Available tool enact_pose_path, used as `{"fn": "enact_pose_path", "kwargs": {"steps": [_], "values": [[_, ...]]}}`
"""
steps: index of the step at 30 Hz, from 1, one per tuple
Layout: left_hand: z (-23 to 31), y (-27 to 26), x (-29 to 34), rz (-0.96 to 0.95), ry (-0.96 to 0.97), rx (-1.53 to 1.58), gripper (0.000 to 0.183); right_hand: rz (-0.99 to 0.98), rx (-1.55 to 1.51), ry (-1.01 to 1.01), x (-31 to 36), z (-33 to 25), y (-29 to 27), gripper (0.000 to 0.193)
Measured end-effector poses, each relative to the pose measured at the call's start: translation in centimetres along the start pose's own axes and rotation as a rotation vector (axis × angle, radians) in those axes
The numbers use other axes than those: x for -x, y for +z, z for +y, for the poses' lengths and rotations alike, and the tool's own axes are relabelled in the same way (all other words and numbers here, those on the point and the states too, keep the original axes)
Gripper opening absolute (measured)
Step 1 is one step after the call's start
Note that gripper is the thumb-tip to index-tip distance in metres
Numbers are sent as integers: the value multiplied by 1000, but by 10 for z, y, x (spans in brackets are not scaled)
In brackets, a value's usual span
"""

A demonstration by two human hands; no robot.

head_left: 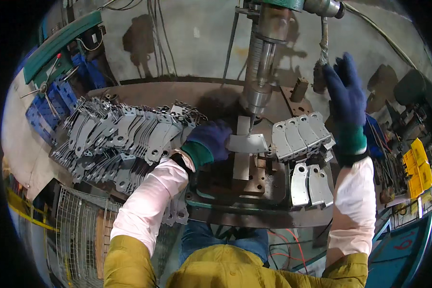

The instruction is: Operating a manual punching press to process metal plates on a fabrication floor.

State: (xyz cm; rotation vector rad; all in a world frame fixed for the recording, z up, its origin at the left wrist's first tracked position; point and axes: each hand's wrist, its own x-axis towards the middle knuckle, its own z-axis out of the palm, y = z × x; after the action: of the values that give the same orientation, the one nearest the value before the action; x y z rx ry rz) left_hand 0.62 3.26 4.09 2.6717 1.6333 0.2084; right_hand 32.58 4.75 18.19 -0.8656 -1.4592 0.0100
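Left grip, a hand in a purple-blue knit glove with a green cuff, is closed at the left end of a curved grey metal plate. That plate lies across an upright-running flat steel bar, directly below the shiny cylindrical steel drill chuck; whether the bit touches it, I cannot tell. Right grip, gloved the same way, is raised and empty with its fingers extended, just beside a lever handle wrapped in grey material; contact between them is not clear.

Beside the left forearm, a large heap of similar curved grey metal plates with holed ends covers much of the left part of the brown metal table. To the right of the chuck, a tidy row of grey metal plates leans together, and nearer the person a smaller group of grey plates lies side by side. Behind the row stands a small brown rectangular block.

Blue plastic crates sit past the heap at far left, a wire-mesh cage stands below them, and yellow plastic bins are at far right.
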Motion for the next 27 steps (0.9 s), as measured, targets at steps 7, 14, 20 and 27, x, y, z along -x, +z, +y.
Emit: {"fn": "enact_pose_path", "kwargs": {"steps": [7,14,20,27], "values": [[10,-6,-8,42,29,122,55,-275,-168,427,-52,57,19,52],[10,-20,-8,-129,-25,57,50,-173,-131,437,-58,68,43,36],[0,-1,-7,44,40,46,45,-42,127,414,-60,65,58,35],[3,-13,-13,-131,-6,4,45,-122,120,407,-63,67,48,43]]}}
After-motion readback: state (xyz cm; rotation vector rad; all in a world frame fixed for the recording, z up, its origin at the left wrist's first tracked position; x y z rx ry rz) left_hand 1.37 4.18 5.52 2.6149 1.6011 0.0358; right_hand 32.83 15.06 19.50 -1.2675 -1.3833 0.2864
